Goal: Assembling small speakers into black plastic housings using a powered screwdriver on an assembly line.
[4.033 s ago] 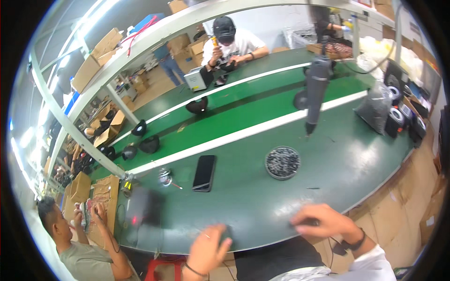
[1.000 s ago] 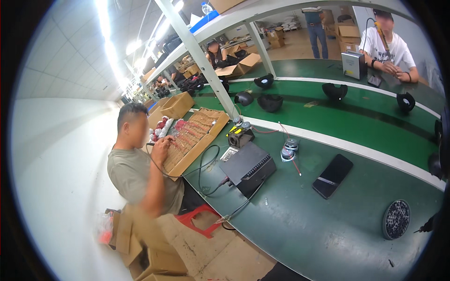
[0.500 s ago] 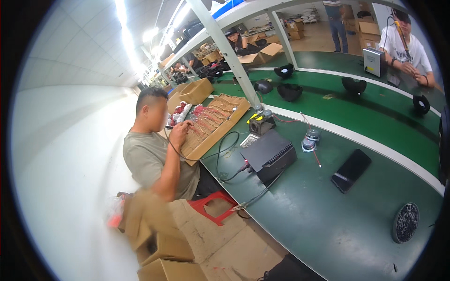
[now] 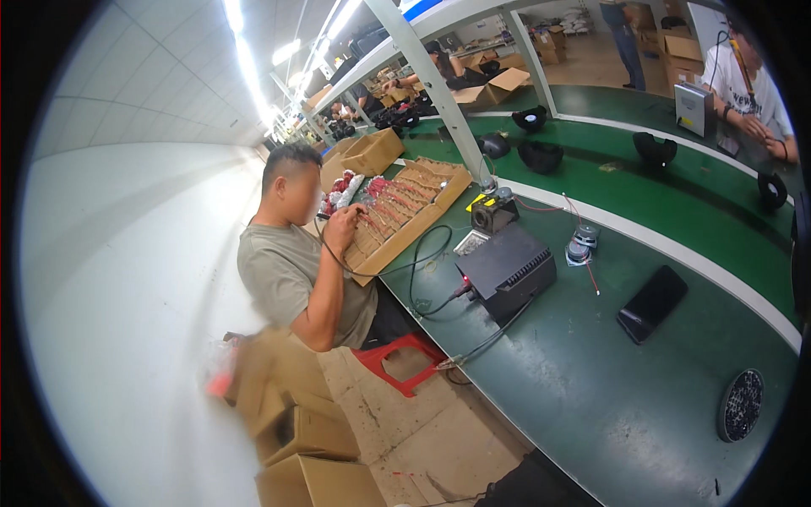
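Observation:
Neither of my hands shows in the head view. On the green bench in front of me lie small round speakers (image 4: 580,247) with thin red wires. A dark phone (image 4: 652,304) rests to their right. Nearer the right edge sits a round dish (image 4: 743,407) filled with small black pieces. Left of the speakers stands a black box-shaped unit (image 4: 511,269) with a cable and a red light. At the left, a co-worker's hand (image 4: 345,226) holds a corded tool over a cardboard tray (image 4: 414,235) of red-wired parts.
Black rounded shells (image 4: 541,156) lie along the green conveyor (image 4: 608,193) beyond the bench. A grey post (image 4: 435,93) rises at its edge. Cardboard boxes (image 4: 317,431) and a red stool (image 4: 401,365) stand at the lower left. Another person (image 4: 752,101) sits across the conveyor.
The view has shifted, so bench and co-worker appear farther right and slightly lower. The co-worker's hand stays over the tray. A person far back has lowered their head and stretched an arm leftward.

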### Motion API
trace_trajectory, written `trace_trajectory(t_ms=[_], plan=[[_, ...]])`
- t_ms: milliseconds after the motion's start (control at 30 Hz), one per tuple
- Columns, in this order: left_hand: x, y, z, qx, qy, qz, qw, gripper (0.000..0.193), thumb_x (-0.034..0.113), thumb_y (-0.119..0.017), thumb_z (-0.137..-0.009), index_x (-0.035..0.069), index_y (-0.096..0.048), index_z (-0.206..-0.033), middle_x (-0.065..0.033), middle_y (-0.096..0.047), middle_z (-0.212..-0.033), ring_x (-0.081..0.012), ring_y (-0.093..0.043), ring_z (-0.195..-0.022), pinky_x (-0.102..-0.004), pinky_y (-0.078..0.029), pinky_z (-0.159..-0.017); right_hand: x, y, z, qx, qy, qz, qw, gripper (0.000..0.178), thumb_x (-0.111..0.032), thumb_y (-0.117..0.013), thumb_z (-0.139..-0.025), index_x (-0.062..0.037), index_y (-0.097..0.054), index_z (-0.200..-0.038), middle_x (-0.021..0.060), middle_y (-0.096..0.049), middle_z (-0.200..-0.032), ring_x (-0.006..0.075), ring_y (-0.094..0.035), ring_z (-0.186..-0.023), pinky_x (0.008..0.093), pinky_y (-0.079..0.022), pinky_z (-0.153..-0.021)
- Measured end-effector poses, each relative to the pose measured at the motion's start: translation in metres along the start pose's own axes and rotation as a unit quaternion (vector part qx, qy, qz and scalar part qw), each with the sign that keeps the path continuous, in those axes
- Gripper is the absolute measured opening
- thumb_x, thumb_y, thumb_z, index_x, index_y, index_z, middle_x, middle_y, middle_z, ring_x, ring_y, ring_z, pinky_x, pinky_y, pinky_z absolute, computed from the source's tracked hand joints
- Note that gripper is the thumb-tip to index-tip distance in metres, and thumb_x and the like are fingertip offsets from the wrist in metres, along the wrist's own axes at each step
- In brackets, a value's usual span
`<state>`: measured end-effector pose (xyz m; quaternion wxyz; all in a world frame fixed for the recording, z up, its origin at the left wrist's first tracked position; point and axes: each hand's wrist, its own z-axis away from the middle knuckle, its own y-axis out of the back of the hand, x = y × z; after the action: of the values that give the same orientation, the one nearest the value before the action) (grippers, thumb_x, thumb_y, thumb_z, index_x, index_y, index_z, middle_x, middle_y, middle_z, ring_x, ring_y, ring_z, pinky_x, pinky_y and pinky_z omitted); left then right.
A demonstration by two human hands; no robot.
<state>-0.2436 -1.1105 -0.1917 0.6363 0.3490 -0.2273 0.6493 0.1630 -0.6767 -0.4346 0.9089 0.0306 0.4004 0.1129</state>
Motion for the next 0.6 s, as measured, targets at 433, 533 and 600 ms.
trace_trajectory(t_ms=[433, 533, 600], plan=[[0.019, 0.013, 0.016, -0.017, -0.001, 0.035, 0.999, 0.044, 0.027, -0.046, -0.108, 0.001, -0.051, -0.143, -0.0193, -0.057, -0.138, -0.0293, -0.052, -0.133, -0.0477, -0.038, -0.113, -0.011, -0.004, 0.003, -0.015, -0.023, 0.031, 0.999, 0.041, -0.033, -0.059, -0.099, -0.0087, -0.068, -0.130, 0.0133, -0.070, -0.129, 0.0277, -0.065, -0.118, 0.0388, -0.047, -0.107], [0.023, 0.017, 0.022, -0.021, 0.000, 0.042, 0.999, 0.044, 0.027, -0.045, -0.108, 0.001, -0.051, -0.143, -0.0193, -0.056, -0.139, -0.0294, -0.052, -0.133, -0.0476, -0.038, -0.113, -0.014, -0.008, 0.003, -0.020, -0.027, 0.037, 0.999, 0.040, -0.033, -0.059, -0.099, -0.0086, -0.068, -0.130, 0.0131, -0.069, -0.129, 0.0278, -0.065, -0.118, 0.0389, -0.047, -0.107], [0.026, 0.019, 0.026, -0.025, 0.001, 0.047, 0.999, 0.044, 0.028, -0.045, -0.108, 0.001, -0.050, -0.143, -0.0194, -0.056, -0.139, -0.0294, -0.052, -0.134, -0.0476, -0.038, -0.113, -0.016, -0.012, 0.005, -0.023, -0.031, 0.040, 0.998, 0.040, -0.033, -0.058, -0.099, -0.0085, -0.068, -0.130, 0.0130, -0.069, -0.129, 0.0279, -0.065, -0.118, 0.0389, -0.047, -0.107]])
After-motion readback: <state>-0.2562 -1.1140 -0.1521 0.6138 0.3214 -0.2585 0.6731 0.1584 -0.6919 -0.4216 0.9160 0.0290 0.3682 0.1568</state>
